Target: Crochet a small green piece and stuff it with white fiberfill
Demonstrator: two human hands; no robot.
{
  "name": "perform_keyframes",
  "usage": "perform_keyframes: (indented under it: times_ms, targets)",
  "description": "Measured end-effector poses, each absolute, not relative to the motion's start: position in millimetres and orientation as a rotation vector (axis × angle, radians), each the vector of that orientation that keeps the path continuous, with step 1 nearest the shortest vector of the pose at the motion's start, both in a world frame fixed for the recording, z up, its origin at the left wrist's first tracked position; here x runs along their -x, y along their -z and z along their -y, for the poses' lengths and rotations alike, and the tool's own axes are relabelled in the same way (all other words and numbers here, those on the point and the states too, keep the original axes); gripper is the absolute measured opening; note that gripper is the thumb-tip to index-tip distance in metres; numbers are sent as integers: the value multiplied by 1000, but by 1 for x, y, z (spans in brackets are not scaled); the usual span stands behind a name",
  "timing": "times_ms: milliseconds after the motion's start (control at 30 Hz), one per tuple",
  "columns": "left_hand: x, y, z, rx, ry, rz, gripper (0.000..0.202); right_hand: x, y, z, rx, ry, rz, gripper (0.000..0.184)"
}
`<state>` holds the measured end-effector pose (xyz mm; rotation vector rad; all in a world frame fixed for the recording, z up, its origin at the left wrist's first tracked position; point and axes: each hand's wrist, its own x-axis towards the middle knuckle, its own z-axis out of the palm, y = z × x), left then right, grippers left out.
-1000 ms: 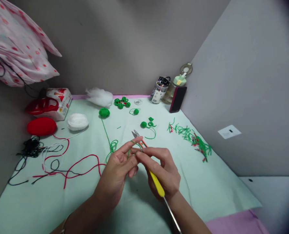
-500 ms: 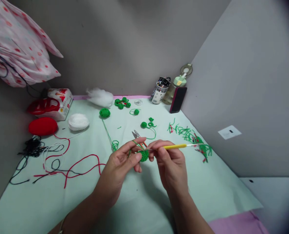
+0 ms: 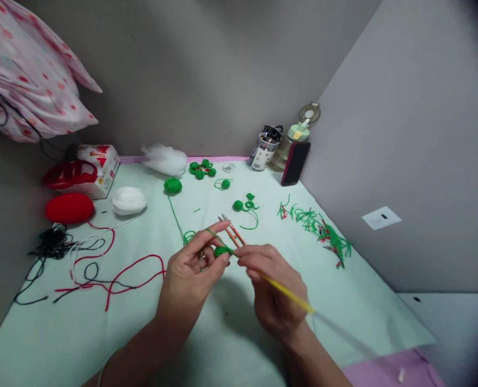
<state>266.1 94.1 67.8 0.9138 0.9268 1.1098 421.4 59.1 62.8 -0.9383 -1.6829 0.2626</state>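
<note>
Left hand point(image 3: 193, 274) pinched green crochet piece point(image 3: 222, 251); right hand point(image 3: 281, 273) gripped yellow hook point(image 3: 288, 293), front end at the piece. Scissors point(image 3: 237, 233) lay just beyond, on the worktop point(image 3: 368, 306).

Green crochet point(image 3: 222, 251), yellow hook handle point(image 3: 287, 293)

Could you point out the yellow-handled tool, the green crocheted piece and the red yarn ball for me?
Yellow-handled tool point(image 3: 286, 292): head view, middle of its handle.
Green crocheted piece point(image 3: 222, 251): head view, its visible stitches.
Red yarn ball point(image 3: 70, 208): head view, its middle.
</note>
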Motion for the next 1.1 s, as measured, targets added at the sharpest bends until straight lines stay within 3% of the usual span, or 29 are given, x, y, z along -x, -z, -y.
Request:
perform_keyframes:
  times_ms: [100,433,700,1100]
  targets:
    - [-267,-65,-95,-898,-1155,-935,43,-420,-61,-59,940,-201,1688,25]
    - [-262,-68,-95,-886,-1056,-854,47,-421,-60,-67,833,-752,1206,21]
    - [-262,-74,-95,-750,-889,-700,53,-427,-59,-73,875,-913,1153,16]
    - [-261,-75,-95,-770,-945,-756,41,-427,-62,-70,855,-940,1094,18]
